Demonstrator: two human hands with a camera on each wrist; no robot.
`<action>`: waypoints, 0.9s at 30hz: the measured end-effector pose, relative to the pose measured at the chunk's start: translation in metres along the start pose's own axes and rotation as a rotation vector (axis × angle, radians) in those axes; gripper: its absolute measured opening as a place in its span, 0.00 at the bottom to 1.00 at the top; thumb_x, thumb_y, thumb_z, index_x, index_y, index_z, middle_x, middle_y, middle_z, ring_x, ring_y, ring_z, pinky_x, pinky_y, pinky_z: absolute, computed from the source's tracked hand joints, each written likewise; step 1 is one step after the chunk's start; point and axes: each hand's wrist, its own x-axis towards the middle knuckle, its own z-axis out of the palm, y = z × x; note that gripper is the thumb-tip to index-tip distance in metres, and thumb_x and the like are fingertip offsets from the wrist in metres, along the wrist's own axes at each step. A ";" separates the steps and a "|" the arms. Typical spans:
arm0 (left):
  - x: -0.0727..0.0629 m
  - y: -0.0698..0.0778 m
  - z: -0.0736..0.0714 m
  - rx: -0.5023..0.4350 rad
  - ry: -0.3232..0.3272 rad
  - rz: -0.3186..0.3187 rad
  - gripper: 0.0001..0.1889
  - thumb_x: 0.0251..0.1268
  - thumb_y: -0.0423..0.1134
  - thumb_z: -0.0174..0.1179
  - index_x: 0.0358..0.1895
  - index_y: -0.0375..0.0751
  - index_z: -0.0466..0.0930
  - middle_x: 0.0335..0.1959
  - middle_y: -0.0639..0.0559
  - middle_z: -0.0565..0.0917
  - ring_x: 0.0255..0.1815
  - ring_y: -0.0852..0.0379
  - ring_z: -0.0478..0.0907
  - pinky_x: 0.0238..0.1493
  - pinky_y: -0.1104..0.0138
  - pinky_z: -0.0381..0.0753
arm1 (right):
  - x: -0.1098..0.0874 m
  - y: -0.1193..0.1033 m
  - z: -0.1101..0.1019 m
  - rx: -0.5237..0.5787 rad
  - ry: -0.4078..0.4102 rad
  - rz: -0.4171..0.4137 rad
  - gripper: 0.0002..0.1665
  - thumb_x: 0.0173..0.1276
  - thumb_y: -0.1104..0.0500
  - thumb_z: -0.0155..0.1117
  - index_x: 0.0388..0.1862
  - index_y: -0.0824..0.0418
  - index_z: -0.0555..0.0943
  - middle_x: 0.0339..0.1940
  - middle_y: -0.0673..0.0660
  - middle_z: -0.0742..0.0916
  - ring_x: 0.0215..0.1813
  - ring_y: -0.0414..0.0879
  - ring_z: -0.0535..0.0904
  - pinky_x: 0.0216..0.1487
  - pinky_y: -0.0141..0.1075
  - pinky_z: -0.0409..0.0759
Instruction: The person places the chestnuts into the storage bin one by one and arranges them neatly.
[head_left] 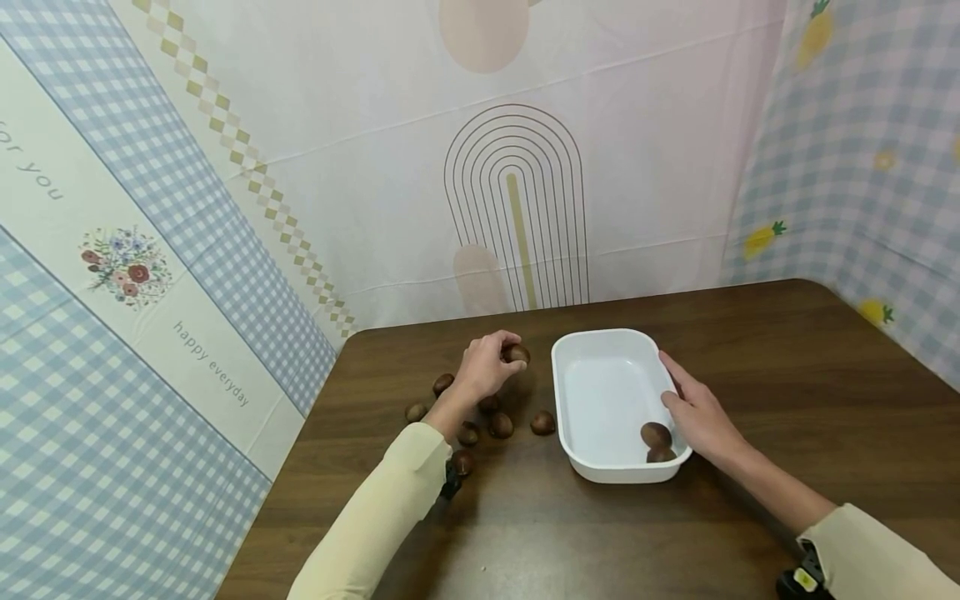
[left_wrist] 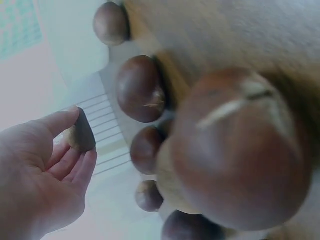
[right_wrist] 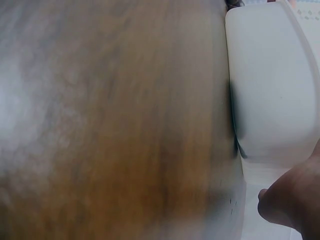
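Note:
My left hand pinches a brown chestnut between thumb and fingertips, above the table left of a white rectangular tray. In the left wrist view the pinched chestnut shows a dark side and a paler one. Several loose chestnuts lie under and around the left forearm. One chestnut sits close to the tray's left wall. With its thumb over the rim, my right hand grips the tray's right side. Two chestnuts are in the tray's near right corner.
Everything stands on a dark brown wooden table. Behind it hangs a pale printed cloth, with blue checked cloth at the right. A chestnut lies beside the left wrist's black strap.

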 end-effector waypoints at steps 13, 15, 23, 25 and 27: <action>0.006 0.027 -0.004 -0.034 0.001 0.059 0.23 0.72 0.42 0.73 0.67 0.43 0.82 0.62 0.50 0.86 0.63 0.50 0.82 0.65 0.55 0.79 | 0.000 0.000 0.000 -0.010 0.006 -0.007 0.39 0.85 0.63 0.38 0.89 0.61 0.41 0.88 0.70 0.50 0.84 0.73 0.49 0.75 0.72 0.56; 0.006 0.033 -0.003 -0.035 0.000 0.066 0.24 0.72 0.43 0.72 0.67 0.44 0.82 0.63 0.51 0.86 0.63 0.51 0.82 0.65 0.56 0.79 | 0.000 0.000 0.000 -0.010 0.009 -0.010 0.39 0.85 0.63 0.38 0.89 0.62 0.41 0.87 0.70 0.50 0.84 0.73 0.49 0.75 0.71 0.57; 0.008 0.048 0.009 -0.045 -0.013 0.097 0.22 0.73 0.44 0.72 0.66 0.45 0.83 0.60 0.52 0.87 0.60 0.53 0.83 0.62 0.59 0.81 | 0.000 0.000 0.000 -0.015 0.021 -0.015 0.39 0.85 0.63 0.39 0.89 0.61 0.42 0.87 0.70 0.51 0.84 0.72 0.50 0.76 0.71 0.57; 0.008 0.051 0.012 -0.049 -0.015 0.099 0.22 0.73 0.44 0.72 0.66 0.45 0.83 0.60 0.52 0.87 0.60 0.53 0.83 0.62 0.59 0.80 | 0.001 -0.001 0.000 -0.015 0.022 -0.015 0.39 0.85 0.64 0.39 0.89 0.61 0.42 0.87 0.71 0.51 0.84 0.73 0.50 0.75 0.71 0.58; 0.009 0.055 0.016 -0.050 -0.015 0.103 0.22 0.72 0.43 0.72 0.66 0.44 0.83 0.60 0.51 0.87 0.59 0.53 0.83 0.62 0.59 0.80 | 0.001 -0.001 0.000 -0.017 0.024 -0.015 0.39 0.85 0.64 0.39 0.89 0.61 0.43 0.87 0.70 0.52 0.84 0.72 0.50 0.75 0.71 0.58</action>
